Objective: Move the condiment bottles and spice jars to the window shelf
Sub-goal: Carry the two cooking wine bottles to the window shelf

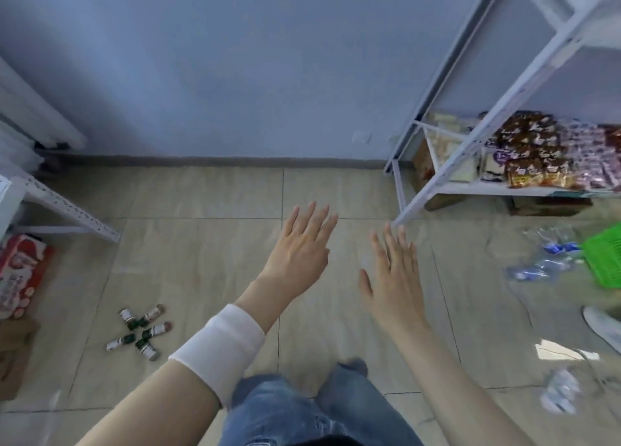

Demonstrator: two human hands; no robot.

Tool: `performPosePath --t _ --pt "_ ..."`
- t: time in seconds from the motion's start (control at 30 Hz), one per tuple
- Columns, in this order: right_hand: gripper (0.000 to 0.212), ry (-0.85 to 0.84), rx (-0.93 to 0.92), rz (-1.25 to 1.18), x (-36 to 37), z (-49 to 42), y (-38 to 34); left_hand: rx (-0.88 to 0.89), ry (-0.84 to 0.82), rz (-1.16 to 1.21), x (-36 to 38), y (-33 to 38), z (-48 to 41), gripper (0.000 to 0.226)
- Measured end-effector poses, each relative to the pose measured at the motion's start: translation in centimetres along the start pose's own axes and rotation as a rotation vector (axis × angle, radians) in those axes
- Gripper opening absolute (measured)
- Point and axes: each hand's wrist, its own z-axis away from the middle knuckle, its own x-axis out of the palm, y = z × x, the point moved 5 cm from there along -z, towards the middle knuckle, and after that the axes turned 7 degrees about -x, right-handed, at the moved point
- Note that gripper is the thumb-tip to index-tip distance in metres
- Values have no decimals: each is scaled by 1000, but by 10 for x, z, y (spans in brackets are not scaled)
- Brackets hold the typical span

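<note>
Several small spice jars (141,328) with green caps and red-and-white labels lie on their sides in a loose cluster on the tiled floor at lower left. My left hand (299,254), with a white band on its wrist, is stretched out over the floor with straight fingers and holds nothing. My right hand (393,277) is held out beside it, fingers straight and spread, also empty. Both hands are well to the right of the jars and above the floor.
A white metal shelf rack (470,133) at the right holds snack packets (537,149). Plastic water bottles (544,257) and a green basket (605,257) lie on the floor at right. A red-and-white package (20,270) and another white rack's foot (67,207) are at left.
</note>
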Motion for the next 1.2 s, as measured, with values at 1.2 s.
performPosePath --t 1.2 --pt "57 321 454 60 -188 -140 610 609 405 101 -65 490 -483 50"
